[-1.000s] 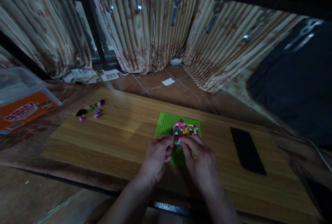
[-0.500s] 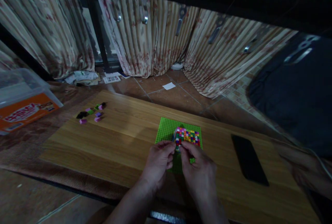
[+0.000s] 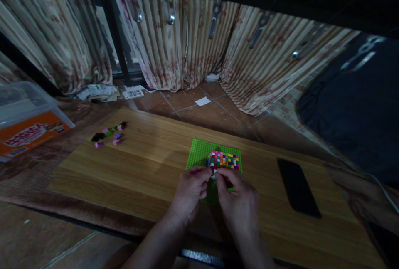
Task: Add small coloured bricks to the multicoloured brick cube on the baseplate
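A green studded baseplate [image 3: 199,152] lies on the wooden tabletop, and a multicoloured block of small toy bricks [image 3: 224,160] stands on it. At the block's near left corner my left hand [image 3: 191,188] is closed, thumb and forefinger pinched together; a bit of pink shows among its fingers. My right hand [image 3: 238,194] pinches just beside it, its fingertips at the block's front edge. A tiny whitish spot shows between the two pinches. What either hand holds is too small and too covered to make out.
Several loose pink, green, purple and black bricks [image 3: 107,133] lie at the table's far left. A black phone-like slab [image 3: 298,188] rests on the right. Beyond the left end stands a clear plastic box [image 3: 34,132] with an orange label. Striped curtains [image 3: 193,44] hang behind.
Both hands remain pinched at the block's near left corner, with only slight finger movement. The whole view has shifted a little.
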The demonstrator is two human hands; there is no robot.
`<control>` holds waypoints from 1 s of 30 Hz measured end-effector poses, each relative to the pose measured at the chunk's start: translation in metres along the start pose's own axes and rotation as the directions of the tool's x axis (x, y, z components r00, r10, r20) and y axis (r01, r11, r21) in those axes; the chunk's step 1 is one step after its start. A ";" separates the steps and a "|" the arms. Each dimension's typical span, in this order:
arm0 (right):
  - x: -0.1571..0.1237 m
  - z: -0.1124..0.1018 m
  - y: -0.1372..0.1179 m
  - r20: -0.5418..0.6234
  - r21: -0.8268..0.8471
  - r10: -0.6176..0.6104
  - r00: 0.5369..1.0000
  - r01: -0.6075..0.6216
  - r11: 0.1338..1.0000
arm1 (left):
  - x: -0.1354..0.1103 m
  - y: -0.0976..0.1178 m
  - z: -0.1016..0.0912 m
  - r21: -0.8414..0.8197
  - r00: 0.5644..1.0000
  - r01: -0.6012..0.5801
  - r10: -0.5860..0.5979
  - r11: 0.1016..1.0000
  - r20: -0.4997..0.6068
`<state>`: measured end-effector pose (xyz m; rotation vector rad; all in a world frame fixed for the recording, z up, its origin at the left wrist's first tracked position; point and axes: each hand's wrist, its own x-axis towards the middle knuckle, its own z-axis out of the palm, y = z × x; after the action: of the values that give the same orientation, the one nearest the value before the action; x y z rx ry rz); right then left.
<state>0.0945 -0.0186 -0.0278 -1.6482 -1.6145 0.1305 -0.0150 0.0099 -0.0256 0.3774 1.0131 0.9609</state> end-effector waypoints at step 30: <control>0.007 -0.005 0.001 0.159 0.114 -0.067 0.985 0.049 0.992 | 0.001 0.000 0.003 0.014 1.000 -0.013 0.014 1.000 -0.026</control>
<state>0.0994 -0.0147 -0.0211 -1.5375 -1.7432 0.3258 -0.0124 0.0115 -0.0245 0.3844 1.0425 0.9736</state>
